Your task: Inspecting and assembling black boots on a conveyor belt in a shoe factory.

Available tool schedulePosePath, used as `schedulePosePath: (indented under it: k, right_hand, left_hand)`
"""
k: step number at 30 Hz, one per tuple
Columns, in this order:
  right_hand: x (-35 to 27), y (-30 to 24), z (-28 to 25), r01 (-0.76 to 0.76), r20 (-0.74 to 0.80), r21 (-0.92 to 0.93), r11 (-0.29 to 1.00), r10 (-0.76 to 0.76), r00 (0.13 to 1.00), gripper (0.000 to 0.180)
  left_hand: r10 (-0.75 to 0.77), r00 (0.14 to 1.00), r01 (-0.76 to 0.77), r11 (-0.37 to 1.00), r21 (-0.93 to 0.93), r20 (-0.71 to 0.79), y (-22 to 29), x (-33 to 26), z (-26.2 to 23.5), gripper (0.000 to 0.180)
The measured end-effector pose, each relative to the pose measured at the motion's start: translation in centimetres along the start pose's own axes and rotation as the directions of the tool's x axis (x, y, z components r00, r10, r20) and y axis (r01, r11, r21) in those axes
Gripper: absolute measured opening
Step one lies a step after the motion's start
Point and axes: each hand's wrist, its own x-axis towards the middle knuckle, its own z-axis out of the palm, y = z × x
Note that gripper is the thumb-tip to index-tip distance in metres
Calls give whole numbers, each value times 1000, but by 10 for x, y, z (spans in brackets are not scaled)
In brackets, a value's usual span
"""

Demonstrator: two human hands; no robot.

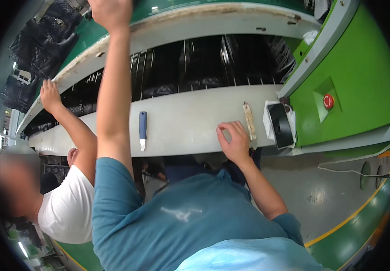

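My left arm stretches far forward over the slatted machine bed, and my left hand [111, 14] is at the top edge of the view, beyond the far white rail [172, 19]. Its fingers are mostly cut off. My right hand [235, 143] rests on the pale worktop [190, 119] at its near edge, holding nothing, with loosely bent fingers and the thumb apart. Just right of it lies a tool with a wrapped, worn handle [249, 118]. A knife with a blue-grey handle [143, 128] lies further left, its short metal tip toward me.
A phone-like black device [280, 125] lies on white cloth at right. Beyond it stands a green housing [353, 86] with a red stop button [328, 101]. A co-worker in white [68, 207] reaches to the rail at left. Black quilted pieces [41, 49] are at far left.
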Motion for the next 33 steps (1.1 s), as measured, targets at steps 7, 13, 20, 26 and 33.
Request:
schedulePosePath:
  k: [7,13,20,26,33]
  right_hand:
    - [-4,-3,-1,7,-1,-12,1000,-7,1000,12]
    - [-1,3,0,7,-12,12,1000,-7,1000,10]
    - [0,-1,4,20,-29,2,1000,-20,999,9]
    - [-3,0,1,-35,-100,34,999,38,994,9]
    - [-2,-3,0,-140,-206,222,965,187,960,22]
  left_hand:
    - [42,695,360,843,-399,717,128,-240,-22,37]
    - [-428,76,148,898,415,900,43,-309,61,84]
    - [-396,307,384,884,268,865,29,-281,61,72]
    - [-337,539,785,532,-316,772,53,-244,24,44]
    - [-187,533,846,156,-511,825,116,-193,-102,30]
